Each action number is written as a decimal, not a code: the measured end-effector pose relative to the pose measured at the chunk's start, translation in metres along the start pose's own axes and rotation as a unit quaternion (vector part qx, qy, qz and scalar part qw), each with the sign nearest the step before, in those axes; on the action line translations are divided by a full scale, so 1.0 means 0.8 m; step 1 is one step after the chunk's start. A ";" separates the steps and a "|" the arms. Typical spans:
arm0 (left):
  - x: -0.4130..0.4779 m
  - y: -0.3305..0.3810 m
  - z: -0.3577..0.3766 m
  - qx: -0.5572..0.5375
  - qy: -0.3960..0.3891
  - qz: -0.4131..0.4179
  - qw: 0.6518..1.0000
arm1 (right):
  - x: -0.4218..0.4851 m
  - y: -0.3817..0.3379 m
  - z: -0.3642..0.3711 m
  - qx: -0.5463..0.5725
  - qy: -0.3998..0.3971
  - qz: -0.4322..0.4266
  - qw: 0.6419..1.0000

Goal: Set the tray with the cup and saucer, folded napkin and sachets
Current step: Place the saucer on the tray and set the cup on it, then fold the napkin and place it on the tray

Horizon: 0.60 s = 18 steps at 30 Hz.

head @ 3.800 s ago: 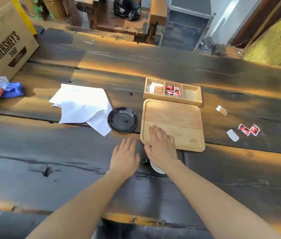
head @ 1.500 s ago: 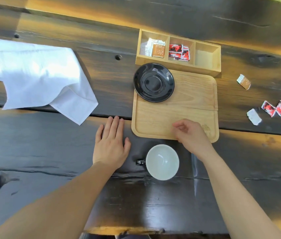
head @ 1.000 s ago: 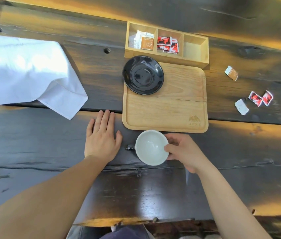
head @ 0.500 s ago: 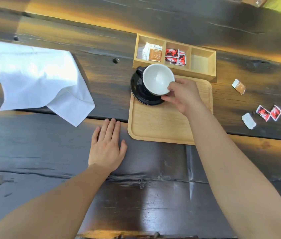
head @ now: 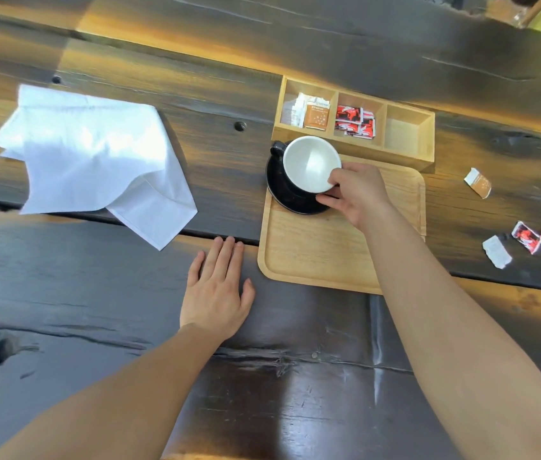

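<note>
Head view: right hand point(head: 357, 194) pinching cup point(head: 310, 164) rim over saucer point(head: 290, 189), far-left on tray point(head: 322, 260). Seat centred, release gently. Left hand point(head: 217, 290) spread flat on bench point(head: 96, 310).

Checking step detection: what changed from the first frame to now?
The saucer went from the table beside the napkin onto the tray's far left corner. The right hand took the cup from the table's near side and has it on the saucer, still gripping its rim. Left hand stayed flat on the table; napkin unfolded, sachets untouched.
</note>
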State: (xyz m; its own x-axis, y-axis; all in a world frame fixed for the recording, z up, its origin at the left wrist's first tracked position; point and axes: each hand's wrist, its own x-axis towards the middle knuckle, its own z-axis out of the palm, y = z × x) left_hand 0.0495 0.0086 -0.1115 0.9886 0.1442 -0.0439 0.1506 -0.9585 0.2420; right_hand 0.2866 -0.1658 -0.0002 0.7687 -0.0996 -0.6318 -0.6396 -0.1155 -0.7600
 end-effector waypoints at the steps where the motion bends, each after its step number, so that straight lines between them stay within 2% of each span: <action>1: 0.000 0.000 0.000 -0.001 0.000 0.000 1.000 | -0.001 0.000 0.000 -0.001 0.000 0.000 1.000; 4: 0.000 0.001 -0.001 -0.006 -0.002 0.000 1.000 | -0.006 0.003 0.000 -0.023 0.020 -0.021 0.999; 6: 0.001 0.002 -0.001 -0.012 -0.003 0.001 1.000 | -0.017 0.007 -0.001 -0.097 0.089 -0.083 0.988; 8: 0.001 0.002 -0.004 -0.020 -0.005 0.001 1.000 | -0.037 0.014 0.002 -0.204 0.177 -0.190 0.944; 10: 0.001 0.003 -0.010 -0.036 -0.010 0.000 0.999 | -0.065 0.023 0.016 -0.265 0.207 -0.274 0.901; 12: 0.002 0.003 -0.019 -0.068 -0.016 0.001 0.998 | -0.089 0.036 0.042 -0.264 0.161 -0.312 0.898; 14: 0.001 -0.001 -0.028 -0.148 -0.009 -0.001 0.989 | -0.105 0.052 0.079 -0.290 0.066 -0.314 0.902; 16: -0.004 -0.017 -0.042 -0.281 0.002 -0.027 0.959 | -0.111 0.072 0.122 -0.351 -0.028 -0.292 0.889; 18: -0.012 -0.048 -0.062 -0.355 0.021 -0.079 0.931 | -0.109 0.090 0.169 -0.388 -0.067 -0.274 0.877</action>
State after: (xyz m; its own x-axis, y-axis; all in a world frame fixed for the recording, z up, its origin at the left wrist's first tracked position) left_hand 0.0344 0.0560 -0.0720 0.9509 0.2930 -0.0997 0.2465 -0.5223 0.8164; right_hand 0.1740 -0.0315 -0.0206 0.9219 0.2917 -0.2548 0.0573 -0.7533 -0.6551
